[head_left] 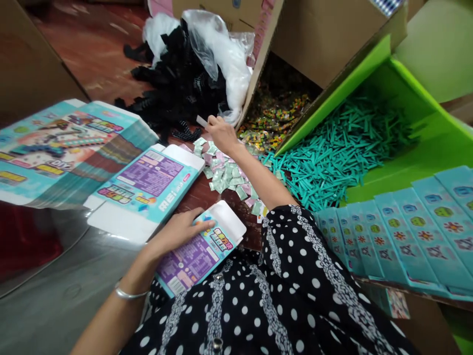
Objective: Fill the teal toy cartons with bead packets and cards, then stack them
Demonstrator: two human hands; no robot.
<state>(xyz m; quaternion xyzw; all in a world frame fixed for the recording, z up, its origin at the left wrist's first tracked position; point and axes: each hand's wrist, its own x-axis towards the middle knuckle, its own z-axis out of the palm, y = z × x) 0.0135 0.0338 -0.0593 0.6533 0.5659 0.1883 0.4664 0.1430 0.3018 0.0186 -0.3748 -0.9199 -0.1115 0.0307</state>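
My left hand (181, 231) holds a small printed carton (199, 254) with its end flap open, resting on my lap. My right hand (220, 133) reaches forward over a heap of small pale green and pink packets (225, 172) and pinches one small pale packet (201, 121) between its fingertips. A flat unfolded carton (148, 190) of the same print lies just left of the held one.
A tall stack of flat cartons (55, 153) stands at the left. Black plastic pieces (177, 84) and a clear bag lie at the back. A tipped cardboard box (325, 39) spills colourful bits (273, 118). Teal sticks (340, 148) fill a green tray; blue printed cards (406, 231) fan out at right.
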